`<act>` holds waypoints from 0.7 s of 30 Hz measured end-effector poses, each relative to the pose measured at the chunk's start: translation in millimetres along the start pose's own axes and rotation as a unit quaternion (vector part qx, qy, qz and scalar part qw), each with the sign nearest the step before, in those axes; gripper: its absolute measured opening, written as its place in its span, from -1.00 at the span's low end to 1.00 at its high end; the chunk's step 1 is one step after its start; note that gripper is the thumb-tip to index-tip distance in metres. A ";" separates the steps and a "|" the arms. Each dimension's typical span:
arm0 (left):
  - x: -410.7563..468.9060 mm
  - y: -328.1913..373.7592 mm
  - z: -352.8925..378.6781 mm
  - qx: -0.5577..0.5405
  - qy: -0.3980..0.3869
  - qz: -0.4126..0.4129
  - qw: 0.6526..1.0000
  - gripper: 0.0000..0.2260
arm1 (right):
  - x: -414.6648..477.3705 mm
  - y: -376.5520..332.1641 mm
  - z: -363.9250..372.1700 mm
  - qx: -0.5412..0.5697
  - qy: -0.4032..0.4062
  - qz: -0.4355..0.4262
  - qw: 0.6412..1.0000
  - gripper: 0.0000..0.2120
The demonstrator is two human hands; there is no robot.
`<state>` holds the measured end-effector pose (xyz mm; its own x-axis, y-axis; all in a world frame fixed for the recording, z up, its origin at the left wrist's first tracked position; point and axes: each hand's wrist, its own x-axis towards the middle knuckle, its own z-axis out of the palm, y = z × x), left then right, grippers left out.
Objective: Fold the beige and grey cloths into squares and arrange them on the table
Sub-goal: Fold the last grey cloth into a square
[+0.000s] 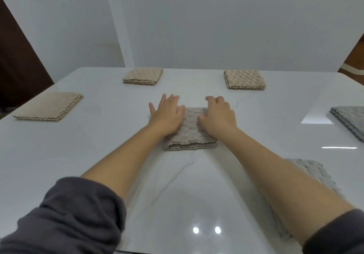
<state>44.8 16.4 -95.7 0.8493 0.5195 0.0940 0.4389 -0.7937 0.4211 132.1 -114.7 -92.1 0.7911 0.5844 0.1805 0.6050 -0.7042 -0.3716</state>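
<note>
Head view: left hand [167,116] spread flat, right hand [217,117] bent-fingered, grip unclear; both press the folded beige cloth [190,137] to set creases.

The bench [78,155] is glossy white stone with faint grey veins. Beyond the left grip [167,116] and right grip [218,116] rises a plain pale wall [216,27], with 1 slanting seam [118,37] in it. Far left of the left grip stands a dark brown panel [17,66]. Far right of the right grip is a brown surface [354,57]. Nearer than the grips, 2 round light spots [196,230] shine on the bench.
</note>
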 end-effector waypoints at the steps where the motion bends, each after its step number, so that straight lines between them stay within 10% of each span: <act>1: 5.6 -6.6 -5.2 -0.058 -0.014 -0.025 0.998 -0.54 | -5.0 -1.1 4.4 -0.040 -0.009 -0.037 0.998 -0.53; 12: -27.4 -55.4 -27.1 -0.260 -0.026 -0.026 0.965 -0.86 | 14.1 21.3 -1.6 -0.172 -0.044 -0.083 0.981 -0.39; 21: -28.8 -35.3 -41.4 -0.238 -0.117 -0.063 0.962 -0.85 | 3.1 16.4 27.3 -0.051 -0.093 -0.023 0.994 -0.50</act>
<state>-7.4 42.5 -76.0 0.8658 0.4715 -0.1674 0.4054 -0.4650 0.7870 142.0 -113.5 -122.4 0.7381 0.6744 0.0197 0.6533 -0.7072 -0.2704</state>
